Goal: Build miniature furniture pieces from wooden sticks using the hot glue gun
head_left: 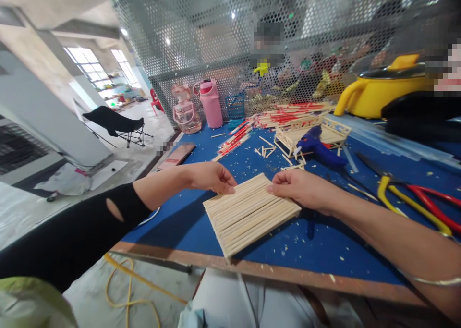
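Head view: you've got 1 stick panel (248, 217) in 2 hands, over the counter (180, 212) near its front edge. Left hand (215, 176) — grip narrow, pinching the panel's far edge; right hand (297, 186) — same, at the far right corner. Can't tell if the panel's underside touches the counter.

Behind your right hand: 1 railed stick frame (302, 135), with 1 blue glue gun (319, 148) just in front, overlapping it in view. Red-marked sticks (237, 138) lie behind in a heap, too many to count. Also 2 bottles (211, 104) at the back, 1 small blue basket (236, 106) beside them, 1 phone (176, 156) at left, 1 yellow pot (385, 95) back right. Yellow and red tool handles (430, 198) at right; can't tell if one tool or two.
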Action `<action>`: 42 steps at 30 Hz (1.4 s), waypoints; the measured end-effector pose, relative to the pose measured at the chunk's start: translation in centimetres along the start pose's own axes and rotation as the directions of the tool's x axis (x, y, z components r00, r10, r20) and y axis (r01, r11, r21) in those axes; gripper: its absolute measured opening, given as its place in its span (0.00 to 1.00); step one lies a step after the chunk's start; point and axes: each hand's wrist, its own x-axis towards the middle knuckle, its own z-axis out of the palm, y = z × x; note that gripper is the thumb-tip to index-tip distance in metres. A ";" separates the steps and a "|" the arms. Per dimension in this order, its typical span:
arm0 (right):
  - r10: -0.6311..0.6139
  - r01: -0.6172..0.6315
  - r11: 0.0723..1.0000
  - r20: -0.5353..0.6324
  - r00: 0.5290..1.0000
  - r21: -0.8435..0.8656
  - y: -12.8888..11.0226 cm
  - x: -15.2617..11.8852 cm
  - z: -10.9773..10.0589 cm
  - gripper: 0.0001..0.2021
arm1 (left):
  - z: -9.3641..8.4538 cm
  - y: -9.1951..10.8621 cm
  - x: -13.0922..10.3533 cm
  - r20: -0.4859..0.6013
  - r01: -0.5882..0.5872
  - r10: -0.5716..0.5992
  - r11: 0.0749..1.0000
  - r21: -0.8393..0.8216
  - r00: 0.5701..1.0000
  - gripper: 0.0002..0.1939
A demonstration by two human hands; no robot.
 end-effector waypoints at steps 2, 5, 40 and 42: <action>0.010 -0.010 1.000 0.008 1.000 0.014 -0.1 0.0 0.0 0.16 | 0.0 0.0 0.0 -0.016 -0.013 0.013 1.000 0.028 1.000 0.13; 0.024 -0.025 0.999 0.013 1.000 0.035 -0.2 0.0 0.0 0.16 | 0.0 -0.2 -0.3 -0.018 -0.009 0.009 1.000 0.024 1.000 0.13; -0.215 0.205 0.977 -0.336 0.917 -0.065 -0.1 -0.3 -0.7 0.23 | 8.9 1.4 1.4 -0.366 0.130 0.385 0.518 0.846 0.847 0.57; -0.281 0.243 0.958 -0.337 0.898 -0.152 -0.1 -0.1 -0.5 0.19 | 9.0 1.4 1.4 -0.369 0.132 0.391 0.515 0.847 0.843 0.58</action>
